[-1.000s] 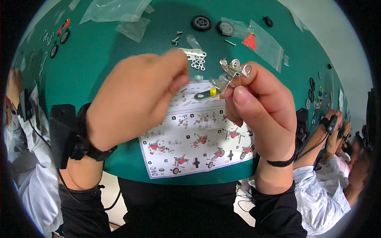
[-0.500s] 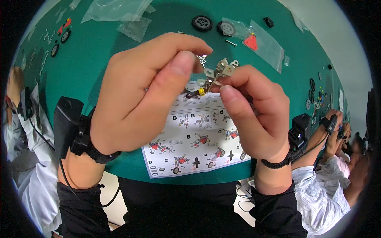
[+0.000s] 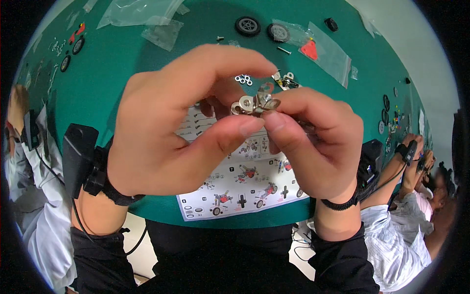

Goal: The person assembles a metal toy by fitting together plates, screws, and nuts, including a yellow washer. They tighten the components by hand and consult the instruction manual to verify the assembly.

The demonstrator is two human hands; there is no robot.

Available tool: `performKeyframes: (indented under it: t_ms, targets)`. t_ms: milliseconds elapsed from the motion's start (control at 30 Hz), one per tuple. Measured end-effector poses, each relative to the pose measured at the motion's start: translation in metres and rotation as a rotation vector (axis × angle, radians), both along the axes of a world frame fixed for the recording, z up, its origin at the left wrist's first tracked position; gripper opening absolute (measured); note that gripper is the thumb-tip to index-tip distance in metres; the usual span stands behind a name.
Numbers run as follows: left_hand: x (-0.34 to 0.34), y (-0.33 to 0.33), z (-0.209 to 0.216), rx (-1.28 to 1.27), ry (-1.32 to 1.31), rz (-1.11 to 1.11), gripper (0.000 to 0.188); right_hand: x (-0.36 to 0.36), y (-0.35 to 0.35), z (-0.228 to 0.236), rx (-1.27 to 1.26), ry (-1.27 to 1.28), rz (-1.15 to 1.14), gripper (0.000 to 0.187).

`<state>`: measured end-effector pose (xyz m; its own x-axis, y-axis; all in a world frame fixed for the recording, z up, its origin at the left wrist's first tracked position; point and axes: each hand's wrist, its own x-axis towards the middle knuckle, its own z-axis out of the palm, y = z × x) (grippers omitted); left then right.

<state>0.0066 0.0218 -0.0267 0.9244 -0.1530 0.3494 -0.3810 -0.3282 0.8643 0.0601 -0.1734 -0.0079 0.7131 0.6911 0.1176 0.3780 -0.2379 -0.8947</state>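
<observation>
Between my hands is a small silvery metal bracket assembly (image 3: 258,104) with rounded, holed tabs. My right hand (image 3: 320,139) pinches its right side between thumb and forefinger. My left hand (image 3: 166,127) curls round its left side. The left thumb presses near its lower edge, and the left forefinger arches above it. Under both hands lies a printed instruction sheet (image 3: 230,188) with assembly pictures, partly covered by them. Just beyond the fingers are several small nuts (image 3: 243,79) and more metal parts (image 3: 286,81), the latter partly hidden by my right hand.
Farther back on the green table (image 3: 210,19) lie two wheels, a grey-spoked one (image 3: 247,26) and another (image 3: 278,32), screws (image 3: 284,50), a red triangular piece (image 3: 309,50), clear bags (image 3: 335,61) and a black tyre (image 3: 331,24). Other people's arms (image 3: 404,147) show at both sides.
My left hand has shifted right, its thumb now against the metal assembly, which has turned. The yellow-and-black part seen below it is now out of sight. The nuts show more fully.
</observation>
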Motion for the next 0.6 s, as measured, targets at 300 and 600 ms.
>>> performKeyframes:
  t_ms: [300,600]
  targets:
    - [0.000,0.002,0.004,0.034,-0.168,-0.057,0.055,-0.001,0.004,0.002,0.203,0.395,-0.070,0.009]
    - [0.004,0.006,-0.002,0.059,-0.217,-0.013,0.037,0.006,0.005,-0.011,0.196,0.336,0.024,0.012]
